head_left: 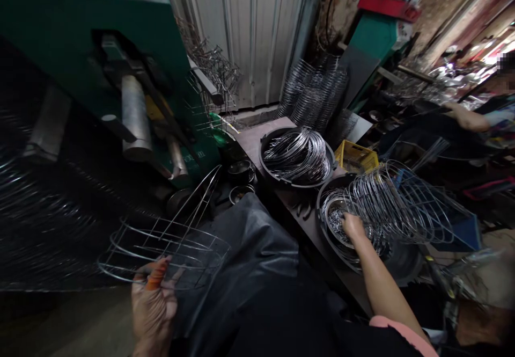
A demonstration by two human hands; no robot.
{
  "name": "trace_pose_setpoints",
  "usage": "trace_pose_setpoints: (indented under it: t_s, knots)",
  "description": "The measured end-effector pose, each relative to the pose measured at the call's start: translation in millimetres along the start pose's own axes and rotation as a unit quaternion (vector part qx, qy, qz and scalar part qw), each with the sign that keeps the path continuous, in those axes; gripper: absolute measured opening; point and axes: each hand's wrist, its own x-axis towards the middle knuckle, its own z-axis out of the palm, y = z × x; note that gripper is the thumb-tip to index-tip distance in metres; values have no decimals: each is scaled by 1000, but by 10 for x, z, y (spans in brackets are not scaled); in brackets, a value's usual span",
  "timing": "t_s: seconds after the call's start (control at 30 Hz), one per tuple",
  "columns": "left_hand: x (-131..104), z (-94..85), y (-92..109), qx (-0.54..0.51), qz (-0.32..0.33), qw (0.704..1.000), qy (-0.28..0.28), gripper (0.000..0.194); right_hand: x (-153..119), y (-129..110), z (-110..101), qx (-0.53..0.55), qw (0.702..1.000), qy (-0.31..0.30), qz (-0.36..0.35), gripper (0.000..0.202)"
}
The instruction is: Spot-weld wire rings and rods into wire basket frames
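Observation:
My left hand point(155, 295), with an orange wrap on one finger, is closed around the lower rim of a round wire basket point(169, 239). Two long wires rise from the basket up and to the right. On the right, my right hand point(353, 227) reaches down into a metal bowl point(330, 206) of small shiny metal pieces, its fingers pressed together; what they pinch is hidden. The bowl sits inside a black basin point(322, 223) with more wire parts. A row of stacked wire frames point(386, 201) leans just beyond that hand.
Another black basin point(263, 166) holds a heap of bent wires point(301, 150). At left stands a green machine point(48, 29) with a protruding metal cylinder point(135, 115). Behind are wire coils point(314, 94) and a yellow crate point(356, 155). A co-worker's arm point(469, 118) shows at far right.

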Motion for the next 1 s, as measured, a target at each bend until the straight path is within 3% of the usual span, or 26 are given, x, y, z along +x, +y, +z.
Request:
trace_pose_setpoints:
  t_s: [0.07, 0.13, 0.2, 0.27, 0.37, 0.47, 0.53, 0.67, 0.83, 1.0]
  knots:
    - [0, 32, -17, -48, -27, 998, 17, 41, -29, -99, -139, 29, 999, 29, -18, 23]
    - [-12, 79, -27, -89, -37, 995, 22, 41, -31, -341, -321, 133, 984, 75, -87, 25]
    - [-27, 127, -32, -110, -26, 993, 16, 40, -30, -758, -522, 282, 936, 88, -190, 29]
    - [-43, 162, -33, -127, -15, 992, 13, 39, -72, -1325, -713, 403, 871, 33, -277, 34]
    - [-83, 176, -26, -141, -1, 990, 20, 37, -251, -2260, -929, 488, 789, -89, -362, 34]
    - [-129, 152, -17, -149, 9, 988, 40, 37, -474, -3020, -1016, 517, 730, -171, -413, 31]
    - [-141, 128, -8, -159, 8, 986, 53, 39, -590, -3353, -1015, 528, 705, -201, -428, 30]
    - [-101, 96, 13, -169, -14, 983, 74, 41, -712, -3670, -963, 548, 674, -252, -426, 31]
    - [-18, 108, 6, -176, -36, 980, 89, 46, -719, -3792, -882, 560, 666, -284, -402, 35]
    - [54, 136, -18, -182, -56, 977, 91, 49, -653, -3898, -752, 592, 632, -307, -395, 36]
